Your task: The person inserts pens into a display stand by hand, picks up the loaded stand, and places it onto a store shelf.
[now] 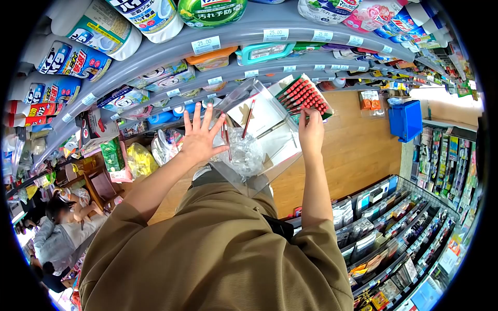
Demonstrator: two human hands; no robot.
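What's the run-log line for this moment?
left hand: open, fingers spread, beside clear container | right hand: fingertips at red-ended pencils | loose pencil: in container

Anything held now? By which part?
Left hand, spread open: nothing. Right hand: at tips of slim red-ended sticks in green box; grip unclear.

Between left hand [197, 137] and right hand [311, 122]: open gap over middle of clear box [276, 167]. Way down into box partly taken up by crumpled plastic [244, 155] and a slanting pencil [249, 119]. Bundle of red-ended pencils [305, 95] fills far right corner. Ahead: shelves [228, 39] bar the way, edges jutting. Right of right forearm: broad lane above wooden floor [358, 145], bounded by blue bin [406, 121] and, nearer the body, wire rack [428, 196].
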